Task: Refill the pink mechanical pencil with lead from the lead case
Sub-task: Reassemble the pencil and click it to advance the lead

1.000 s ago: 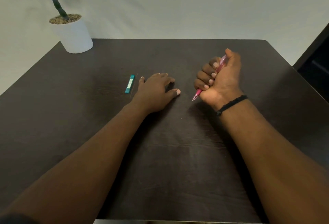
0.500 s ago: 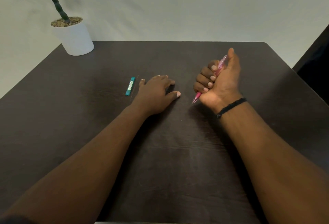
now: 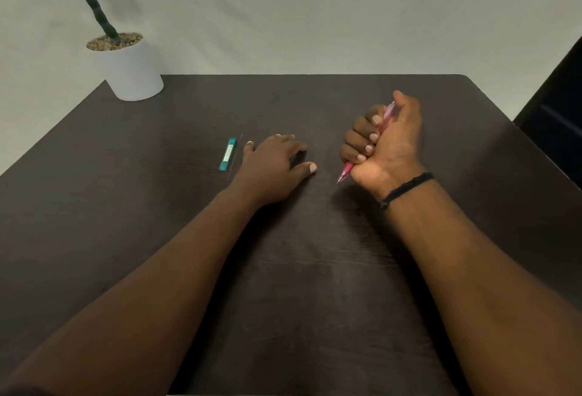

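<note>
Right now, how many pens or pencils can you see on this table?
1. The pink mechanical pencil is gripped in the right hand, tip pointing down toward the table. The teal lead case beside the left hand is no pencil.

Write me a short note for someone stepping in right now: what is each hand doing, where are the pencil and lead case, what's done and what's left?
Right hand grips the pink mechanical pencil in a fist, tip toward the table.
Left hand rests flat, holding nothing.
Teal lead case lies just left of it, a thin lead apparently beside it.
Done: pencil in hand.
Left: feed lead into the pencil.
</note>
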